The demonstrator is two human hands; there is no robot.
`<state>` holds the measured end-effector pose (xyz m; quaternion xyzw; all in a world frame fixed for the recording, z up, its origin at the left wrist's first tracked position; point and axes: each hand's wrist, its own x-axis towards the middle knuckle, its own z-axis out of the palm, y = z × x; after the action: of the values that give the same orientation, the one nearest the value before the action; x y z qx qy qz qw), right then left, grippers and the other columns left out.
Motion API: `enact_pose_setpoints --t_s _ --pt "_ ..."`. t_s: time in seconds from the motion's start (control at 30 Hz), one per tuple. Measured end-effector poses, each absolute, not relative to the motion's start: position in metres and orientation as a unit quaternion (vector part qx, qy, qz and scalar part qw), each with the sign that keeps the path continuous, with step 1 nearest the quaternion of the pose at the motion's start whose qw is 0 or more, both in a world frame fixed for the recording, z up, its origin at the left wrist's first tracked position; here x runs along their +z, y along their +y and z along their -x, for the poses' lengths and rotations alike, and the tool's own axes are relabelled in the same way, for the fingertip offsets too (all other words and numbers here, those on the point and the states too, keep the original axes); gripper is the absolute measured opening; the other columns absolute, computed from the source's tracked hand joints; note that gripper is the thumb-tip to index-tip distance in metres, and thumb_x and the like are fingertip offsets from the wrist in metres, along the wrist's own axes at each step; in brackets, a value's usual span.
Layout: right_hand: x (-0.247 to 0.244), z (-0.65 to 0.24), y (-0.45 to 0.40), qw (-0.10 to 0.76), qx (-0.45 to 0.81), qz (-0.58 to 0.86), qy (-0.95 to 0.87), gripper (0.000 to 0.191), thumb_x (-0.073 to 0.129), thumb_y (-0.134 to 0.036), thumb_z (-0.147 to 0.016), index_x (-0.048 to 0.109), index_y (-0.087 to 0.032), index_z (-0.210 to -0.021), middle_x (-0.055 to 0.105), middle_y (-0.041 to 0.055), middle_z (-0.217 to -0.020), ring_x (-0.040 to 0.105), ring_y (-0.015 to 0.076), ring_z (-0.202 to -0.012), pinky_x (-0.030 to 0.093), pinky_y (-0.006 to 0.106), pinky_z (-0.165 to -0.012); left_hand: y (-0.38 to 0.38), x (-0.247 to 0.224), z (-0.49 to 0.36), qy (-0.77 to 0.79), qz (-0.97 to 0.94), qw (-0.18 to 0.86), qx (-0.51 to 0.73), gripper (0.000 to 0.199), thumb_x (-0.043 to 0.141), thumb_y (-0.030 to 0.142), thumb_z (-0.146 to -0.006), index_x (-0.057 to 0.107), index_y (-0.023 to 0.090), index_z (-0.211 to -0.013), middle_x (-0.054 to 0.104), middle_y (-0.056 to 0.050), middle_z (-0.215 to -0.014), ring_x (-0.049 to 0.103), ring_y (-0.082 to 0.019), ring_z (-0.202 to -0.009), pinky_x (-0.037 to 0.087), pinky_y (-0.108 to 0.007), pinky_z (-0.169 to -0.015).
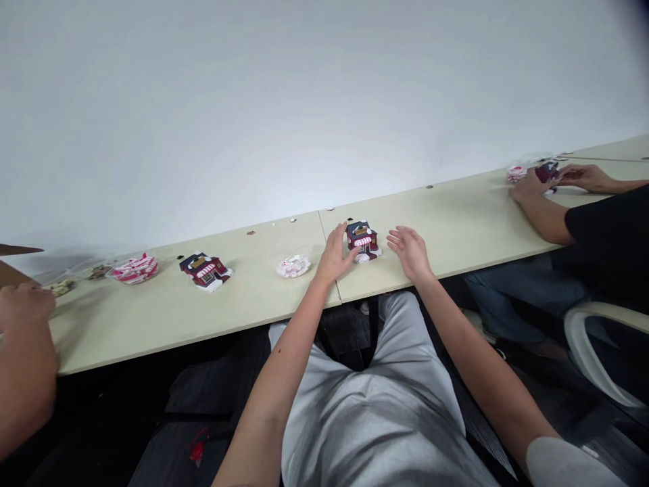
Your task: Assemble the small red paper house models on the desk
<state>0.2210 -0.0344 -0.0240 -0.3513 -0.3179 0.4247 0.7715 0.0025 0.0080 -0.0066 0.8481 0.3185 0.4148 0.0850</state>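
Note:
A small model house (363, 242) stands upright on the table in front of me, dark red with a dark, white-edged roof and a pink-and-white striped awning. My left hand (335, 256) is at its left side, fingers stretched out and thumb toward the front; whether it touches the wall I cannot tell. To the right of the house, apart from it, my right hand (410, 251) hovers with its fingers spread and nothing in them. Left of my left hand sits a clear plastic bowl (294, 266) of small white pieces with pink marks.
A second model house (205, 272) and a bowl of pink-and-white striped pieces (136, 269) stand to the left. A person's hand (25, 311) is at the far left. At the far right, another person's hands (583, 177) hold a similar house (546, 172). Small scraps lie along the wall.

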Motion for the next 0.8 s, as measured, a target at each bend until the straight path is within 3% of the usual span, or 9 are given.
enact_pose_setpoints --t_s 0.1,0.17,0.23,0.3,0.4,0.5,0.6,0.7,0.8 --pt "-0.023 -0.225 -0.034 0.773 0.488 0.316 -0.253 0.032 0.084 -0.039 -0.074 0.060 -0.021 -0.083 0.073 0.0014 -0.085 0.064 0.0077 -0.059 0.056 0.018 -0.056 0.011 0.001 -0.011 0.326 -0.828 0.118 0.441 0.081 0.053 0.060 -0.093 0.023 0.022 -0.158 0.030 -0.017 -0.163 0.030 -0.030 -0.152 0.027 -0.049 -0.123" --pt "-0.022 -0.225 -0.036 0.771 0.496 0.312 -0.251 0.033 0.085 -0.041 -0.075 0.059 -0.020 -0.081 0.070 -0.0013 -0.072 0.046 0.0023 -0.041 0.040 0.012 -0.037 0.016 0.009 -0.018 0.333 -0.817 0.137 0.451 0.084 0.058 0.060 -0.091 0.023 0.021 -0.157 0.030 -0.017 -0.163 0.030 -0.031 -0.151 0.029 -0.047 -0.122" --pt "-0.020 -0.225 -0.039 0.766 0.506 0.305 -0.255 0.035 0.083 -0.044 -0.077 0.058 -0.019 -0.080 0.056 -0.0080 -0.053 0.030 0.0010 -0.033 0.024 0.012 -0.029 0.022 0.019 -0.025 0.340 -0.814 0.155 0.445 0.086 0.064 0.056 -0.088 0.026 0.020 -0.156 0.035 -0.018 -0.160 0.036 -0.031 -0.148 0.032 -0.046 -0.120" --pt "-0.018 -0.226 -0.042 0.761 0.525 0.285 -0.253 0.039 0.076 -0.052 -0.082 0.055 -0.020 -0.075 0.037 -0.0128 -0.042 0.020 0.0021 -0.031 0.017 0.013 -0.028 0.027 0.028 -0.031 0.354 -0.817 0.179 0.418 0.081 0.066 0.051 -0.087 0.033 0.018 -0.153 0.050 -0.018 -0.149 0.050 -0.031 -0.136 0.040 -0.044 -0.114" --pt "-0.016 -0.229 -0.045 0.752 0.555 0.260 -0.242 0.056 0.052 -0.073 -0.089 0.052 -0.021 -0.069 0.028 -0.0119 -0.040 0.021 0.0048 -0.031 0.022 0.016 -0.028 0.029 0.039 -0.036 0.383 -0.821 0.198 0.375 0.056 0.064 0.043 -0.089 0.050 0.021 -0.139 0.067 -0.011 -0.124 0.065 -0.027 -0.112 0.050 -0.041 -0.100" --pt "-0.010 -0.232 -0.046 0.737 0.567 0.263 -0.258 0.063 0.043 -0.082 -0.086 0.060 -0.021 -0.078 0.053 -0.0035 -0.054 0.052 0.0103 -0.046 0.048 0.022 -0.044 0.027 0.046 -0.039 0.400 -0.817 0.183 0.373 0.040 0.064 0.040 -0.088 0.059 0.023 -0.124 0.071 -0.006 -0.109 0.067 -0.024 -0.099 0.053 -0.038 -0.093" --pt "0.003 -0.231 -0.051 0.719 0.524 0.309 -0.336 0.051 0.064 -0.073 -0.080 0.066 -0.023 -0.089 0.070 0.0026 -0.084 0.068 0.0157 -0.076 0.058 0.027 -0.069 0.028 0.057 -0.037 0.412 -0.803 0.167 0.396 0.033 0.065 0.037 -0.086 0.061 0.023 -0.116 0.072 -0.004 -0.102 0.067 -0.022 -0.094 0.052 -0.035 -0.089" --pt "0.031 -0.227 -0.077 0.708 0.372 0.363 -0.479 0.038 0.075 -0.058 -0.080 0.070 -0.023 -0.091 0.071 0.0019 -0.084 0.068 0.0156 -0.080 0.056 0.027 -0.076 0.037 0.081 -0.021 0.425 -0.782 0.135 0.435 0.030 0.066 0.036 -0.085 0.062 0.022 -0.111 0.071 -0.005 -0.102 0.065 -0.022 -0.095 0.051 -0.035 -0.088" --pt "0.075 -0.217 -0.135 0.647 0.226 0.348 -0.639 0.027 0.066 -0.048 -0.093 0.072 -0.023 -0.102 0.070 0.0020 -0.082 0.067 0.0165 -0.080 0.055 0.029 -0.081 0.050 0.111 0.012 0.450 -0.752 0.081 0.476 0.029 0.066 0.036 -0.084 0.061 0.021 -0.109 0.070 -0.006 -0.104 0.064 -0.022 -0.096 0.050 -0.036 -0.089"
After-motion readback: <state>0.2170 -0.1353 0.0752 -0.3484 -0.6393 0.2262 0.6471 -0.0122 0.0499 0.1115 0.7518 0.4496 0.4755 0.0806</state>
